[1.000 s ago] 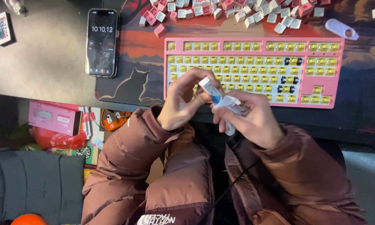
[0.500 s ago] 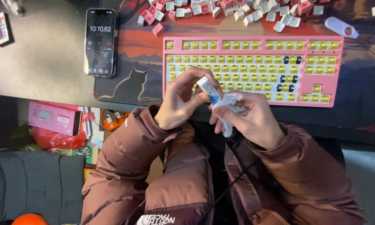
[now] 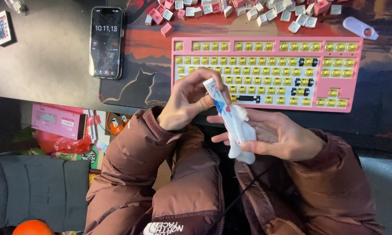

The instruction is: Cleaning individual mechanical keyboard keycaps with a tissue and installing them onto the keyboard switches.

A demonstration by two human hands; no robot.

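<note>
My left hand [image 3: 190,102] grips the upper end of a long white keycap with a pink and blue print [image 3: 220,104], a spacebar by its shape. My right hand [image 3: 276,135] holds a white cloth [image 3: 239,135] wrapped around the lower part of that keycap. Both hands hover at the near edge of the desk, just in front of a pink keyboard [image 3: 355,74]. The keyboard has no caps on, so its yellow switches show. A few black switches sit at its right side.
Several loose pink and white keycaps [image 3: 248,11] lie beyond the keyboard on a printed desk mat [image 3: 137,52]. A phone [image 3: 105,42] lies at the left, a small remote [image 3: 1,27] further left, a pink-white tool [image 3: 359,27] at the right. Boxes and bags sit on the floor at left.
My hands have turned the keycap a little and the cloth has slid lower along it. Everything on the desk stays where it was.
</note>
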